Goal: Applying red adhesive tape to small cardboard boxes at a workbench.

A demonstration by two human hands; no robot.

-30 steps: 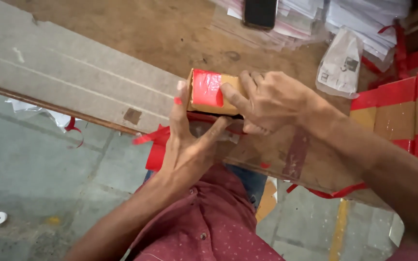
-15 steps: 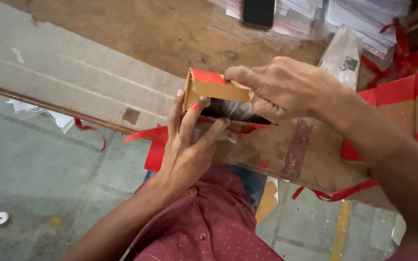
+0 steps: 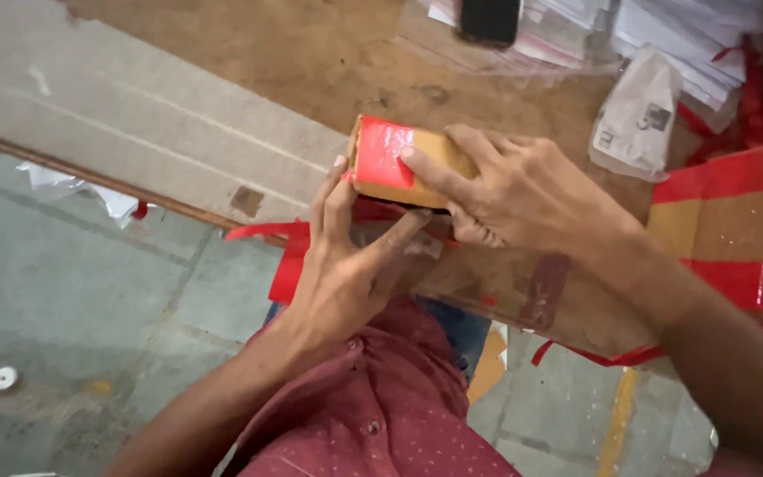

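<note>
We hold a small box [image 3: 404, 163] over the near edge of the desk [image 3: 293, 53], just above a flat sheet of board [image 3: 117, 132] that lies across it. Its long axis runs roughly left to right, tilted a little so the right end sits lower and farther under our right hand [image 3: 523, 194]. The left end points toward the board.

The box is plain brown cardboard, a short oblong. A band of glossy red tape wraps its left end, covering the top face there and folding over the edge; the tape catches the light. The rest of the top is bare tan.

Our left hand [image 3: 346, 265] comes up from below, fingers closed against the box's left end and underside, thumb stretched right beneath it. Our right hand lies across the top, forefinger pressed flat on the red tape, the other fingers curled around the far end. Both hands grip the box.

To the right sits a larger carton [image 3: 735, 221] striped with the same red tape.
</note>
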